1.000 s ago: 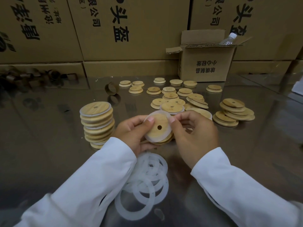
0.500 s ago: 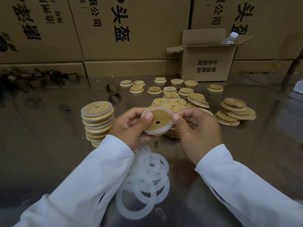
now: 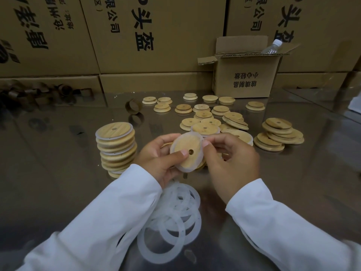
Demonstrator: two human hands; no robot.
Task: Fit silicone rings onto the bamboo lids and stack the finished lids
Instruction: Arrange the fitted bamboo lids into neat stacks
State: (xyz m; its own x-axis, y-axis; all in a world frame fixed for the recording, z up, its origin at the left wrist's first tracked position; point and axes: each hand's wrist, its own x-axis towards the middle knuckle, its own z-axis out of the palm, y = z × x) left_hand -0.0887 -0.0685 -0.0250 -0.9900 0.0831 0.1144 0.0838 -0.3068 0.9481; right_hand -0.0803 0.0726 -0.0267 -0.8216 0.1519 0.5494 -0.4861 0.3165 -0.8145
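Both hands hold one round bamboo lid (image 3: 188, 151) with a small centre hole above the table. A translucent silicone ring (image 3: 197, 137) lies around its rim. My left hand (image 3: 158, 161) grips the lid's left side, thumb pressed on its face near the hole. My right hand (image 3: 232, 161) pinches the lid's right edge at the ring. A stack of ringed lids (image 3: 116, 148) stands to the left. Loose silicone rings (image 3: 173, 218) lie in a pile near me between my sleeves. Bare bamboo lids (image 3: 205, 114) are scattered behind my hands.
A small pile of lids (image 3: 279, 135) lies at the right. An open carton (image 3: 247, 75) with a plastic bottle (image 3: 272, 47) stands at the back right. Large cartons (image 3: 152, 36) wall off the back. Brown tape cores (image 3: 133, 106) sit at the back left on the reflective table.
The lid has tilted and turned in my hands. My left thumb has slid onto its face close to the hole, and the ring sits further around the rim.
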